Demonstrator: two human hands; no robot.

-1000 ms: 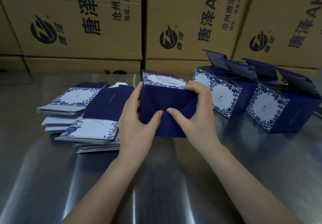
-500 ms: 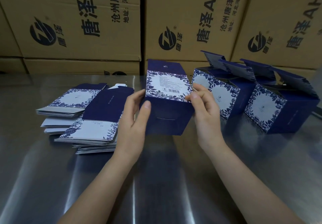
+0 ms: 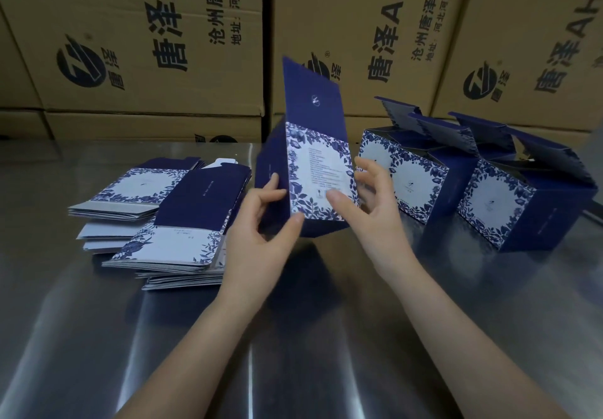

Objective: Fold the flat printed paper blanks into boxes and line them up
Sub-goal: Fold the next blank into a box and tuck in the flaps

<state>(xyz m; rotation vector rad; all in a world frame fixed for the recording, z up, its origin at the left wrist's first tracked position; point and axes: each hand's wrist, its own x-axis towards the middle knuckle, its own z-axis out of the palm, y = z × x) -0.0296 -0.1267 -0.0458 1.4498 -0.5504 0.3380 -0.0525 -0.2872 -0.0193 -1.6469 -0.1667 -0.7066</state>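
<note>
The half-folded box (image 3: 318, 170) stands upright just above or on the worktop (image 3: 293, 337), between the two hands; whether its base touches the steel cannot be told. Its navy lid flap (image 3: 311, 99) stands straight up.

The left hand (image 3: 261, 232) has a curled grip. Its fingers wrap onto the plain navy side and its thumb is at the lower front corner. The right hand (image 3: 375, 210) has a wider, looser grip on the same box. Its thumb lies on the white floral panel and its spread fingers reach round the right edge. Both hands are blurred, and the box hides the right fingertips' contact.

The panel carries lines of small print too fine to read. The flap bears a small white emblem.

To the left, a stack of flat blanks (image 3: 169, 223) lies fanned on the worktop. It has blue-and-white floral faces and one navy sheet on top. To the right, two finished boxes (image 3: 411, 183) (image 3: 509, 210) stand side by side with their lids raised. The farther one is cut off at the frame's edge.

Behind them, brown shipping cartons (image 3: 146, 43) are stacked. They are printed with a round logo, "唐泽 AH" and "沧州唐泽通信", and the frame crops the rest.
</note>
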